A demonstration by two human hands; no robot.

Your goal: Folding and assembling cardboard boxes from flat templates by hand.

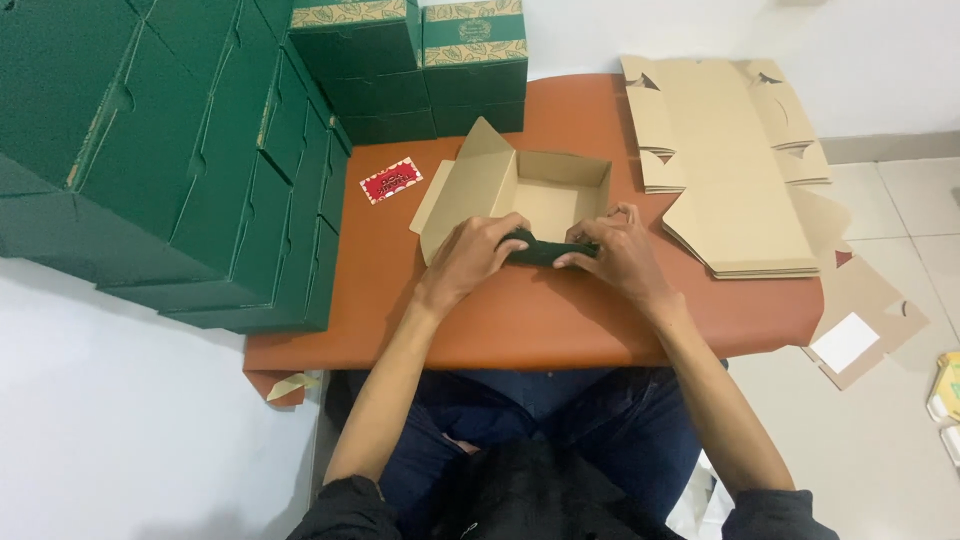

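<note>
Near the worktop's front edge, my left hand and right hand each grip the half-folded cardboard box's green front flap.

This looks like a small packing spot in a home or back room rather than a factory. A low orange table stands on a pale tiled floor against a plain white wall. Finished green boxes are piled high along one side, more of them stacked at the back. Flat, unfolded cardboard blanks lie in a heap on the other side (some have slid to the floor), and a small red card lies on the tabletop.
</note>
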